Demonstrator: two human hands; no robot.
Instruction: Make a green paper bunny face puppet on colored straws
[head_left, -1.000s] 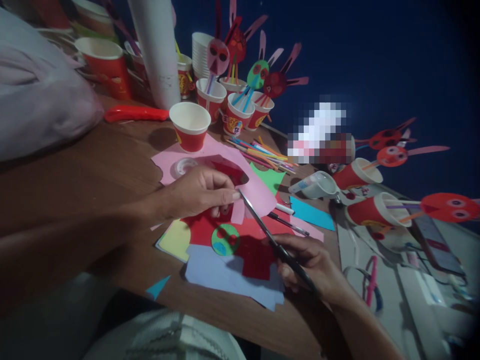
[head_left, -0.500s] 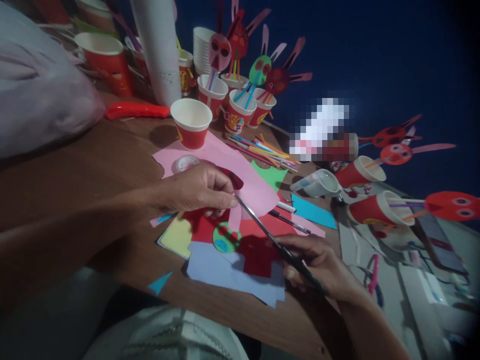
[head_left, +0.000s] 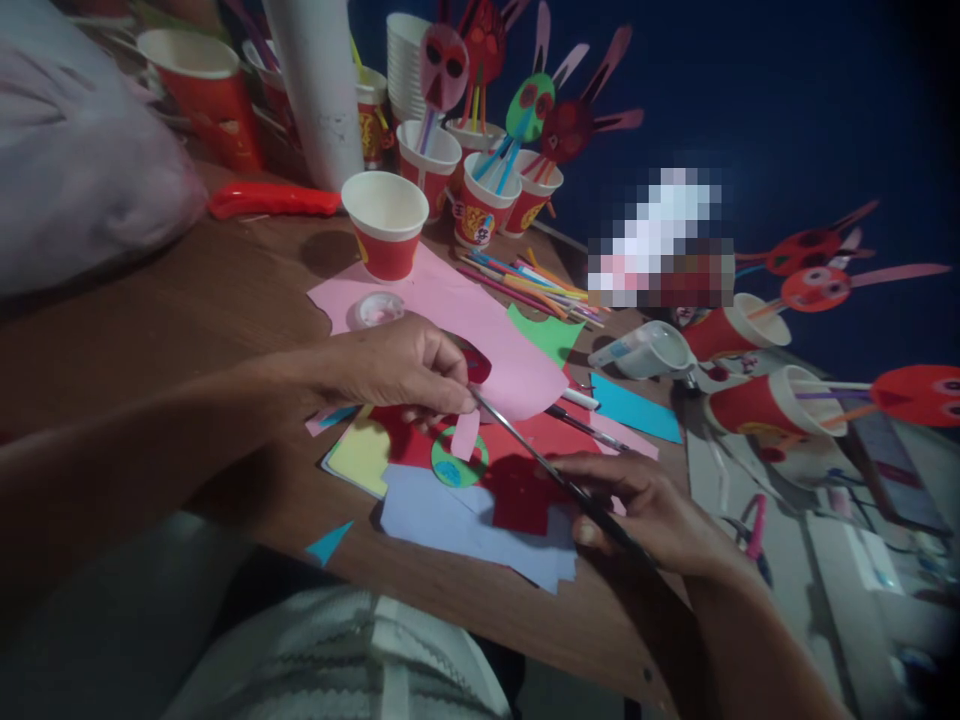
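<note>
My left hand [head_left: 409, 370] is over the coloured paper, thumb and fingers pinched together; whatever is between them is too small to make out. My right hand [head_left: 645, 510] grips a long slim tool, silver in front and black behind, which looks like tweezers [head_left: 525, 445]. Its tip meets my left fingertips. Just below lies a green paper disc [head_left: 460, 470] with red rounds, a blue patch and a pink strip [head_left: 466, 437] across its top. Under my hands are a pink sheet [head_left: 517, 365], red paper [head_left: 521, 500] and pale blue paper [head_left: 442, 535].
An upright cup [head_left: 386, 240] stands on the pink sheet, near a small round lid [head_left: 379, 310]. Thin coloured sticks [head_left: 529, 285] lie behind. Cups with paper rabbit faces [head_left: 529, 108] line the back and right. A red-handled cutter [head_left: 274, 200] and white bag [head_left: 82, 170] are at left.
The view has shifted slightly, so the table's things sit a little higher and further right. Both hands keep their hold, with the tool's tip still at my left fingertips.
</note>
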